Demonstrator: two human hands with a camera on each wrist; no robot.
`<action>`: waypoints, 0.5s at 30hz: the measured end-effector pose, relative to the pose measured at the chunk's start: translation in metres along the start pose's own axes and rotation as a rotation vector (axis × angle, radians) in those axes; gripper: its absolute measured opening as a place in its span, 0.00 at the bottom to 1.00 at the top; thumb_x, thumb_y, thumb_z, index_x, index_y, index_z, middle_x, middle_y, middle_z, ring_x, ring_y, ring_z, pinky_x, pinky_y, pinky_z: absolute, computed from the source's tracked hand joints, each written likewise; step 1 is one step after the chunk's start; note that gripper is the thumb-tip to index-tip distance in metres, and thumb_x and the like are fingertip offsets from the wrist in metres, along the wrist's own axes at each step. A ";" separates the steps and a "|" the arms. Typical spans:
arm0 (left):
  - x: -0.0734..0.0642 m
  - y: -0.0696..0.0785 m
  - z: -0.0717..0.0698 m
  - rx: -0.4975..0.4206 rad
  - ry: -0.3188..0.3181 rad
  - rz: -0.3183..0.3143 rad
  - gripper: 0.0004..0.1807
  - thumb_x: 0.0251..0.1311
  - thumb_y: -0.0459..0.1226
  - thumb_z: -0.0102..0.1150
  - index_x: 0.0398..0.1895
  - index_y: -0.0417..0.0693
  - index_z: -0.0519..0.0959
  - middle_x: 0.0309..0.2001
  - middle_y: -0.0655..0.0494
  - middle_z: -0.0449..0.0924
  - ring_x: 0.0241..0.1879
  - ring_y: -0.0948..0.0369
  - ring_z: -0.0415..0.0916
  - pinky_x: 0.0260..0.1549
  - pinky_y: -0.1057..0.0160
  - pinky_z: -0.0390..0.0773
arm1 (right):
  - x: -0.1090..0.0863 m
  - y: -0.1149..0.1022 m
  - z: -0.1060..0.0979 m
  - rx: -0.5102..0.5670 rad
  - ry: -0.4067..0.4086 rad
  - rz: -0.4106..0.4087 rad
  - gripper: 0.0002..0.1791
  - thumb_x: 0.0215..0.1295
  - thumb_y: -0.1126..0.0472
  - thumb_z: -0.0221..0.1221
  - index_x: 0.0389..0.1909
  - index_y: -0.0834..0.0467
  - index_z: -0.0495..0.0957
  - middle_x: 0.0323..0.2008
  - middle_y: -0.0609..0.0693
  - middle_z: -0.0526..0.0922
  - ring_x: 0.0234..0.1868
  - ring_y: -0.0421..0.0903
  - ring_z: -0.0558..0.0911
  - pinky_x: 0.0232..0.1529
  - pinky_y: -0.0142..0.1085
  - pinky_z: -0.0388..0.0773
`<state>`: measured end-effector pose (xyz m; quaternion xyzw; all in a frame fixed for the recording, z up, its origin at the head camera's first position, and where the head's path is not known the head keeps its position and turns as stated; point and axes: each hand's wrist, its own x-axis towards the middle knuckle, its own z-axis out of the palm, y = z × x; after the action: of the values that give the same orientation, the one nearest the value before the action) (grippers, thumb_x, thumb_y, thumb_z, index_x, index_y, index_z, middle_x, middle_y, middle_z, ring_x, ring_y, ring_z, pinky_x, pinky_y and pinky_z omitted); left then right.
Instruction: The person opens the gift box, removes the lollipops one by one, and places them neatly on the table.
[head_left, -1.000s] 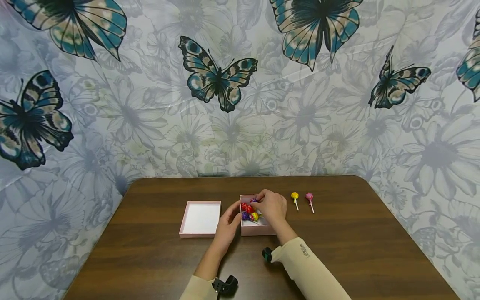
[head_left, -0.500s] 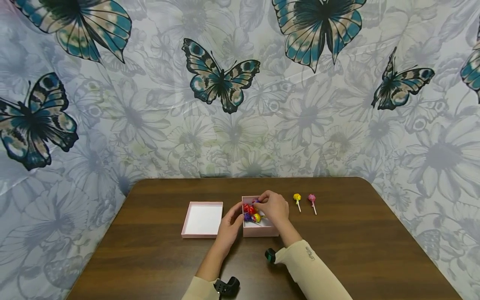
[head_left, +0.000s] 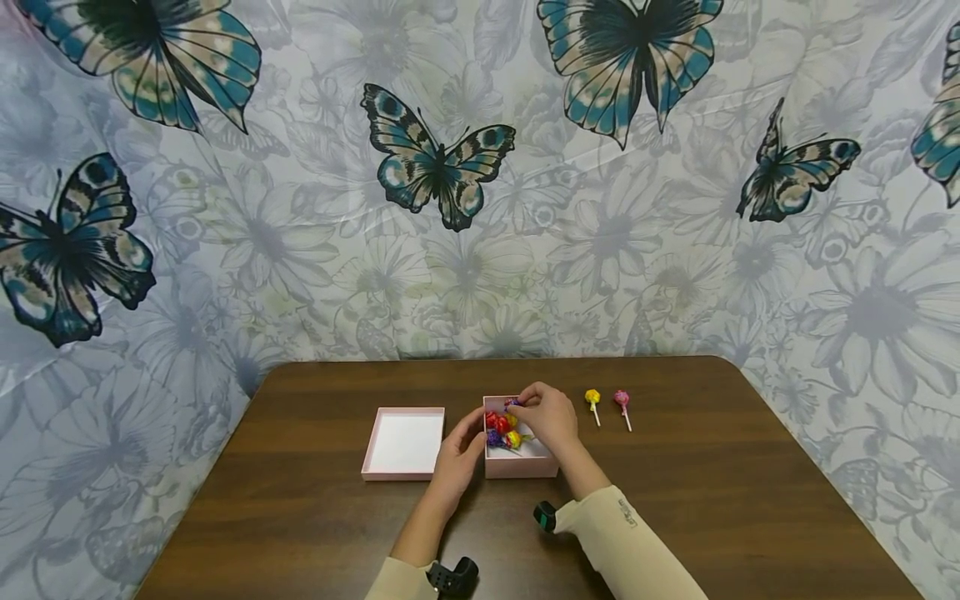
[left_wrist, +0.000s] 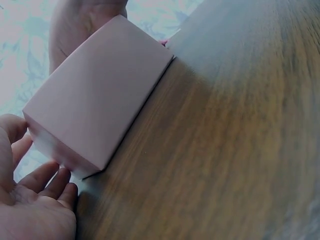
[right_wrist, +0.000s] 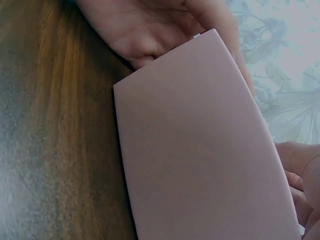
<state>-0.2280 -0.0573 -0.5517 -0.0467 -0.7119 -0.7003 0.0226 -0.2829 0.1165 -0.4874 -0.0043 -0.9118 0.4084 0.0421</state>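
A pink box (head_left: 521,468) without its lid stands on the table, several wrapped lollipops inside: red (head_left: 498,422), yellow (head_left: 513,438) and purple (head_left: 494,438). My right hand (head_left: 551,417) reaches over the box's right wall and pinches a purple-wrapped lollipop (head_left: 512,403) near the back inside corner; its stick is hidden. Against the outside of the left wall rests my left hand (head_left: 459,454), its relaxed fingers (left_wrist: 42,176) touching the box side in the left wrist view. The right wrist view shows mostly the box's plain front (right_wrist: 195,135), hiding the contents.
A shallow pink lid (head_left: 403,442) with a white inside lies left of the box. Right of it, a yellow lollipop (head_left: 592,400) and a pink lollipop (head_left: 622,402) lie on the brown wooden table (head_left: 675,467). A butterfly-patterned cloth (head_left: 465,283) hangs behind.
The head view has shifted slightly. Both hands stay at the box, the right still pinching the purple lollipop; nothing else has visibly moved.
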 end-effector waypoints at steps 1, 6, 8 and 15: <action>0.000 0.000 0.000 -0.001 -0.001 0.001 0.25 0.74 0.38 0.51 0.72 0.50 0.68 0.73 0.45 0.67 0.74 0.46 0.61 0.74 0.44 0.60 | 0.000 0.000 0.000 0.006 0.001 -0.002 0.13 0.56 0.49 0.73 0.32 0.51 0.82 0.33 0.45 0.89 0.38 0.46 0.84 0.40 0.41 0.78; -0.002 0.002 0.000 -0.008 -0.006 -0.005 0.25 0.74 0.39 0.51 0.73 0.50 0.67 0.73 0.45 0.66 0.75 0.46 0.61 0.74 0.43 0.60 | 0.000 0.003 -0.001 0.039 -0.001 0.005 0.13 0.56 0.48 0.72 0.33 0.50 0.81 0.35 0.45 0.89 0.41 0.47 0.84 0.41 0.41 0.76; -0.002 0.002 0.000 -0.010 -0.007 -0.006 0.25 0.74 0.39 0.51 0.73 0.51 0.67 0.73 0.45 0.66 0.75 0.47 0.61 0.74 0.44 0.60 | 0.000 0.004 -0.001 0.051 0.000 0.005 0.13 0.56 0.48 0.72 0.33 0.50 0.81 0.36 0.45 0.89 0.43 0.48 0.84 0.42 0.42 0.76; 0.000 0.000 0.001 -0.009 -0.006 0.003 0.25 0.74 0.38 0.51 0.72 0.50 0.68 0.73 0.45 0.67 0.74 0.47 0.62 0.74 0.44 0.60 | -0.001 0.005 -0.004 0.060 0.015 -0.013 0.13 0.56 0.48 0.72 0.34 0.49 0.81 0.38 0.46 0.90 0.44 0.49 0.84 0.40 0.39 0.74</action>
<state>-0.2282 -0.0566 -0.5517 -0.0499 -0.7088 -0.7033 0.0212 -0.2821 0.1224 -0.4887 0.0002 -0.8989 0.4350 0.0516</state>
